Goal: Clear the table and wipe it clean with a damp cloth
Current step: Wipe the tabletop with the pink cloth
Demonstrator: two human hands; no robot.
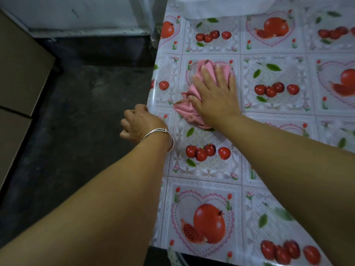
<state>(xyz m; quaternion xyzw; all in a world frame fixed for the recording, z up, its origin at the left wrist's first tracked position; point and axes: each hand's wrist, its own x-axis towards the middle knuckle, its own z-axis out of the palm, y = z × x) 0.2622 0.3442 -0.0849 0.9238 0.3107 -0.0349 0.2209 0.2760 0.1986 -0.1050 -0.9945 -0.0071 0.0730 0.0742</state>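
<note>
- The cloth (pixel 194 93) is pink and soft-looking, bunched into rumpled folds rather than laid flat, with a darker smudge or two along its near edge.
- It lies on the table (pixel 269 120), near the left edge, across a heart panel of the glossy covering printed with pomegranates, cherries and green leaves.
- My right hand (pixel 216 96) lies palm down on top of the cloth, pressing it flat to the surface.
- My right fingers (pixel 221 73) are stretched out and slightly spread, their tips reaching almost to the far edge of the cloth; the thumb tucks into a fold on the left side.
- Part of the cloth pokes out beyond my fingertips at the far end, and a larger crumpled part spills out to the left of my thumb and below the heel of my palm.
- My left hand (pixel 137 122) is at the table's left edge, just beside the cloth but not touching it; its fingers are curled inward, knuckles up, and I cannot tell whether they grip the edge of the covering or hold anything.
- A silver bangle (pixel 163 137) sits on my left wrist.
- A white container (pixel 221 6) stands at the far end of the table, well apart from the cloth.
- Beyond the table's edge is a dark floor (pixel 76 93).
</note>
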